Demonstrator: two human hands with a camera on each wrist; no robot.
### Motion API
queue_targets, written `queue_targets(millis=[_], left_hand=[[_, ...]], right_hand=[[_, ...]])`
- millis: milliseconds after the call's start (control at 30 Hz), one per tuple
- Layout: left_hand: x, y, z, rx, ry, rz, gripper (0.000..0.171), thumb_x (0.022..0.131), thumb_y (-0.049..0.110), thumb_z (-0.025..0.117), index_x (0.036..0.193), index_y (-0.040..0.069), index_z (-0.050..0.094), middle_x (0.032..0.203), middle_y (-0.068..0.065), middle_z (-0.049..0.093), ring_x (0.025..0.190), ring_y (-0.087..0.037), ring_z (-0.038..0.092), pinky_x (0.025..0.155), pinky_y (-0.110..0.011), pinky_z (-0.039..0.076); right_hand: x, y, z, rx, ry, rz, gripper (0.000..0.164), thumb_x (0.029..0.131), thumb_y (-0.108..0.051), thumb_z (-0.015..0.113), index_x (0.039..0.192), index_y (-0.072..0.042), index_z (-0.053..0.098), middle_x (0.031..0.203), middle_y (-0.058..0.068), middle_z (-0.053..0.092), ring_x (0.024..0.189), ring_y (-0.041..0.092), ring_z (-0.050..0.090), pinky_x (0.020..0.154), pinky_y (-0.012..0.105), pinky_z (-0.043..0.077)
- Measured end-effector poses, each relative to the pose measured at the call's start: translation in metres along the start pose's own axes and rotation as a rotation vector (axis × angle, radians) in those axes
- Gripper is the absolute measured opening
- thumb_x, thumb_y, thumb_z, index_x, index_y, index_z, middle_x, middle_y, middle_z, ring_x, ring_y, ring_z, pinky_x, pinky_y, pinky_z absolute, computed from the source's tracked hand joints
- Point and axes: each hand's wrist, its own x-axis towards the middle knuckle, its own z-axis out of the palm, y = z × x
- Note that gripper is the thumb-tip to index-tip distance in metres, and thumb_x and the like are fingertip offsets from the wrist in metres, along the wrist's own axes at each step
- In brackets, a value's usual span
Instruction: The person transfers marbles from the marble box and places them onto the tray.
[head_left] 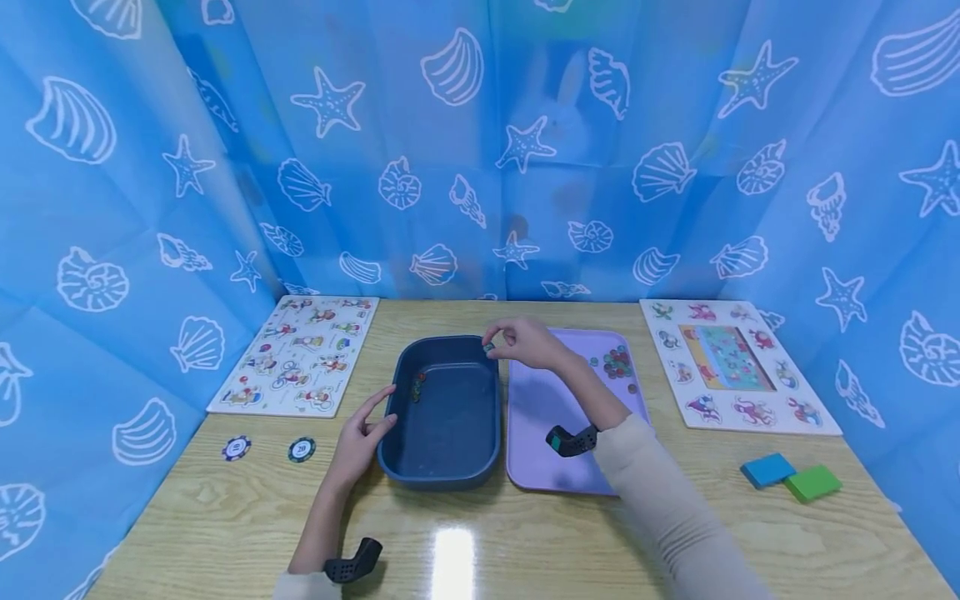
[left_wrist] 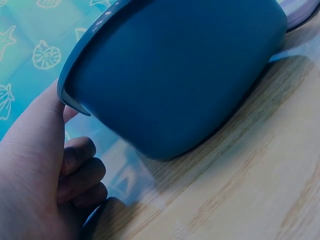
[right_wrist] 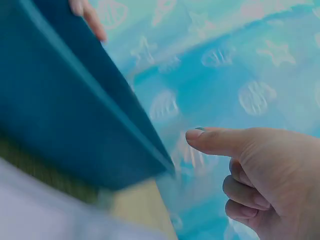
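Note:
My left hand [head_left: 356,443] pinches the left rim of a dark blue bin [head_left: 438,483], thumb on the inner side; in the left wrist view its other fingers [left_wrist: 85,175] are curled below the rim. A few small green and reddish round pieces [head_left: 417,387] lie inside the bin near its left wall. My right hand [head_left: 527,342] pinches a small green round piece [head_left: 488,347] at the bin's far right corner, with only a sliver showing in the right wrist view. Several red and green round pieces [head_left: 617,362] lie on a lilac tray [head_left: 543,442] right of the bin.
A puzzle board [head_left: 300,354] lies at the back left, another board [head_left: 738,367] at the back right. Two poker chips [head_left: 302,450] lie left of the bin. A blue block [head_left: 768,471] and a green block [head_left: 813,483] sit far right. A blue curtain [head_left: 480,167] surrounds the table.

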Motion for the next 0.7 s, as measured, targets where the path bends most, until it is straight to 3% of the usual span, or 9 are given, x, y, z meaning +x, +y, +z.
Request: queue_targets(millis=[100,167,267,367,433,567,700], left_hand=[[0.0,-0.001,0.0,0.0,0.001,0.003,0.044,0.09,0.014,0.053,0.133,0.014,0.043,0.059,-0.006,0.046,0.037,-0.008,0.044,0.051,-0.023,0.045],[0.0,-0.002,0.0,0.003,0.001,0.004,0.044,0.09,0.014,0.053,0.133,0.014,0.043,0.059,-0.008,0.046,0.037,-0.008,0.044,0.05,-0.023,0.044],[0.0,-0.002,0.0,0.008,-0.005,0.0,0.044,0.091,0.015,0.052,0.134,0.015,0.042,0.088,-0.015,0.056,0.038,-0.008,0.045,0.05,-0.022,0.044],[0.0,-0.003,-0.001,0.017,-0.009,-0.012,0.044,0.091,0.016,0.051,0.134,0.016,0.041,0.122,-0.013,0.047,0.039,-0.009,0.046,0.051,-0.022,0.044],[0.0,-0.003,-0.001,0.017,-0.01,-0.018,0.044,0.092,0.017,0.051,0.134,0.017,0.041,0.121,-0.015,0.047,0.04,-0.009,0.046,0.051,-0.022,0.044],[0.0,-0.003,0.0,0.016,-0.01,-0.018,0.044,0.092,0.018,0.051,0.135,0.017,0.041,0.098,-0.02,0.048,0.039,-0.009,0.045,0.051,-0.022,0.043],[0.001,-0.003,0.0,0.013,-0.01,-0.011,0.044,0.091,0.017,0.052,0.135,0.016,0.041,0.107,-0.021,0.051,0.039,-0.01,0.046,0.052,-0.022,0.045]], right_hand=[[-0.017,0.025,-0.009,0.013,0.046,0.037,0.02,0.081,-0.022,0.067,0.098,-0.011,0.066,0.048,-0.003,0.029,0.044,0.013,0.025,0.048,0.027,0.028],[-0.029,0.043,-0.011,0.002,0.06,0.071,0.018,0.08,-0.019,0.067,0.096,-0.011,0.067,0.048,-0.003,0.029,0.044,0.013,0.025,0.047,0.027,0.027],[-0.046,0.068,-0.011,-0.041,0.047,0.117,0.016,0.079,-0.017,0.068,0.094,-0.01,0.067,0.049,-0.003,0.031,0.045,0.012,0.027,0.046,0.026,0.027],[-0.06,0.088,-0.011,-0.081,0.014,0.179,0.015,0.079,-0.018,0.068,0.092,-0.012,0.067,0.051,-0.003,0.034,0.046,0.011,0.03,0.046,0.025,0.03],[-0.067,0.096,-0.011,-0.092,0.002,0.215,0.014,0.078,-0.017,0.069,0.092,-0.013,0.067,0.053,-0.004,0.035,0.047,0.01,0.032,0.046,0.025,0.031],[-0.077,0.106,-0.015,-0.109,0.014,0.235,0.015,0.076,-0.015,0.069,0.09,-0.011,0.066,0.054,-0.004,0.035,0.048,0.011,0.034,0.048,0.026,0.032],[-0.082,0.111,-0.018,-0.107,0.049,0.242,0.018,0.077,-0.014,0.069,0.095,-0.011,0.065,0.049,-0.003,0.035,0.043,0.011,0.038,0.046,0.025,0.033]])
